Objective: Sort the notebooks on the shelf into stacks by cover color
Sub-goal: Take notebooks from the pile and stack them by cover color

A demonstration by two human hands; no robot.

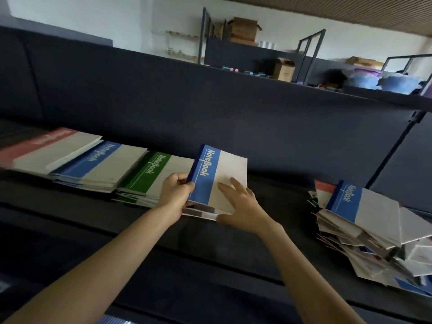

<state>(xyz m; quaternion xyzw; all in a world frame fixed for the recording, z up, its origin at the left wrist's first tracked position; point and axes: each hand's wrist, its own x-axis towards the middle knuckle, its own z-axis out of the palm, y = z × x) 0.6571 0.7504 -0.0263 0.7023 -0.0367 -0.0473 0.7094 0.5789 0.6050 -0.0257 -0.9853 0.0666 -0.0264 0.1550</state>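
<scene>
In the head view, the person's left hand (176,187) is closed on the spine edge of a blue notebook (216,177), pinching it. The right hand (240,202) is open, with its fingers spread flat on the pale part of the cover. The book tilts up over a few more notebooks (199,212) lying under it on the dark shelf (257,242).

To the left sit three sorted stacks, side by side: a red stack (46,146), a blue stack (100,164) and a green stack (149,176). To the right, well apart, is a messy pile (369,230) with books sticking out every way.

The blue book probably belongs on the blue stack, but the green stack is nearest, so it could land there by mistake. The pinch is only at one edge, so the book could flop or slip. The messy pile leans toward the front of the shelf, and a bump could make books slide off.
</scene>
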